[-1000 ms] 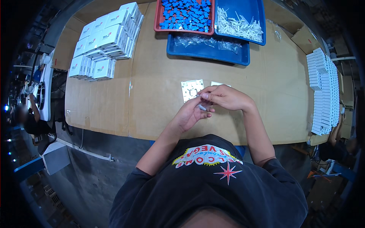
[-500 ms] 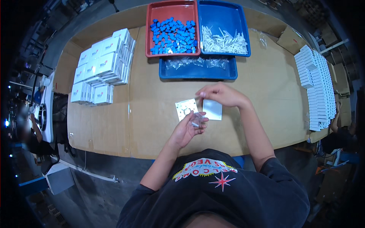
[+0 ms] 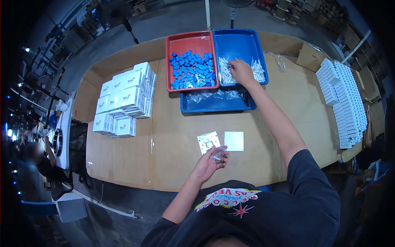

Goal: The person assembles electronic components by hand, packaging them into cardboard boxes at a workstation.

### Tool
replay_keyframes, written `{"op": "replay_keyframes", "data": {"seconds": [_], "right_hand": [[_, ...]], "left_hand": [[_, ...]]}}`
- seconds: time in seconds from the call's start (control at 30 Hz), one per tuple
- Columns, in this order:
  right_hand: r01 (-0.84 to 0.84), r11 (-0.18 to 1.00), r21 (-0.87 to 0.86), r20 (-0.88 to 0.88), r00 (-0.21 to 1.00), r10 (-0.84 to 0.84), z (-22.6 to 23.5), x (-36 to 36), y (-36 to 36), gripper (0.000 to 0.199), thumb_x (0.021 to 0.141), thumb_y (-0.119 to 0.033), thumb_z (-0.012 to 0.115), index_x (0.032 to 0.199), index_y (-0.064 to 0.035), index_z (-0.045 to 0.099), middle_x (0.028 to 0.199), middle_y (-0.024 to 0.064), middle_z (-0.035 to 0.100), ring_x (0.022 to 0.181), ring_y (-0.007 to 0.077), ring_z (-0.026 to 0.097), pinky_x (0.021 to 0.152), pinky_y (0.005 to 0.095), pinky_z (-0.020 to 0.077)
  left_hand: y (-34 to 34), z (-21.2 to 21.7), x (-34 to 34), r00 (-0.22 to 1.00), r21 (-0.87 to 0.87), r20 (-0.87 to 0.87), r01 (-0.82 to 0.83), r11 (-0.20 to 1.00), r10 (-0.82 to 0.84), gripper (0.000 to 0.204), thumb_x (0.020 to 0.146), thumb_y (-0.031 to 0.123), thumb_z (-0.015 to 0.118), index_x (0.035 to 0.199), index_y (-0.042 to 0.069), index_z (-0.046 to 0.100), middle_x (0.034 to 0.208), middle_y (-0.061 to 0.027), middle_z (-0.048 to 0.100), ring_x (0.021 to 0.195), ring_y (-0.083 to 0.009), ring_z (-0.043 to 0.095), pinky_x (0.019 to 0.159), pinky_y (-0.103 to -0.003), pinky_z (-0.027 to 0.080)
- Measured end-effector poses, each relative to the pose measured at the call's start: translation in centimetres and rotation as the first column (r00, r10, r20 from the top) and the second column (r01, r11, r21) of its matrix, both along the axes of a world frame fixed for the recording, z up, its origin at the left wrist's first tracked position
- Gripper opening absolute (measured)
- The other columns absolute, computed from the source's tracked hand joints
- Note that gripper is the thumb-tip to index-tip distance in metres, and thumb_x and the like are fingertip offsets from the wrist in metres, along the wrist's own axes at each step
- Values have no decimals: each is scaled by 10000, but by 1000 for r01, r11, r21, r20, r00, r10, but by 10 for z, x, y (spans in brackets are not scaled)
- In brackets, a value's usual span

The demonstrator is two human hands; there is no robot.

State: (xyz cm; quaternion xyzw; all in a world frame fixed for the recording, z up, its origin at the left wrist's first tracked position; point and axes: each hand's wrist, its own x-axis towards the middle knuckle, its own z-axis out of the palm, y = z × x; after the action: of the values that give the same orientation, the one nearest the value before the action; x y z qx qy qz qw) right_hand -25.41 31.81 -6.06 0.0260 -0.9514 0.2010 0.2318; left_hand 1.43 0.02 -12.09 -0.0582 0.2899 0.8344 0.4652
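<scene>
The bare right hand no longer meets the bare left hand, as it does a second ago; the two are now well apart. From above the flat white square panel half a second ago, it shifts to the blue rectangular plastic tray, reaching down at the slender white sticks. The panel, partly covered at first, now lies fully exposed. The view tilts up, showing that tray's far rim, cut off a second ago, and more grey floor beyond.
</scene>
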Motion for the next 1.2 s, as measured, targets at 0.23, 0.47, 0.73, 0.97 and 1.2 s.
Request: {"op": "replay_keyframes", "data": {"seconds": [0.23, 0.47, 0.73, 0.97, 1.2], "right_hand": [[12, 990, 139, -12, 1000, -11, -18, -22, -1, 135, 906, -168, 667, 959, -107, 775, 952, 116, 722, 988, 338, 684, 853, 501, 509], [7, 864, -503, -45, 998, -34, -15, -14, 42, 188, 906, -140, 720, 1068, -59, 773, 955, 107, 750, 907, 230, 708, 770, 357, 521], [-114, -140, -984, -149, 951, 273, 66, 77, 8, 282, 1008, -102, 687, 1265, 9, 715, 1016, 24, 707, 823, 71, 585, 686, 247, 461], [-154, -498, -853, -356, 869, 342, 64, 127, -4, 147, 1036, -115, 612, 1152, -36, 654, 1058, 44, 622, 837, 122, 535, 685, 280, 454], [-150, -642, -752, -466, 810, 356, 72, 170, -39, 132, 1016, -121, 618, 1135, -70, 648, 1029, 30, 611, 825, 111, 505, 672, 263, 435]], "left_hand": [[-6, -3, 3, 1000, -12, 29, -11, 1000, 11, 531, 1132, 455, 392, 1400, 29, 565, 1189, -81, 707, 958, -170, 686, 873, -326, 558], [4, -5, -3, 999, 59, 48, 19, 998, -22, 532, 1135, 432, 387, 1405, 7, 560, 1188, -126, 714, 975, -228, 702, 902, -375, 569], [0, -10, 0, 996, 37, 86, 6, 999, -10, 564, 1125, 468, 394, 1430, 22, 556, 1222, -115, 706, 980, -196, 685, 900, -360, 562], [16, -8, -8, 995, 56, 87, 50, 997, -54, 551, 1122, 437, 405, 1441, 12, 548, 1218, -119, 700, 990, -200, 674, 894, -358, 562], [10, -10, -8, 994, 48, 108, 20, 999, -25, 536, 1130, 423, 407, 1445, 11, 544, 1217, -121, 696, 989, -190, 673, 887, -351, 562]]}}
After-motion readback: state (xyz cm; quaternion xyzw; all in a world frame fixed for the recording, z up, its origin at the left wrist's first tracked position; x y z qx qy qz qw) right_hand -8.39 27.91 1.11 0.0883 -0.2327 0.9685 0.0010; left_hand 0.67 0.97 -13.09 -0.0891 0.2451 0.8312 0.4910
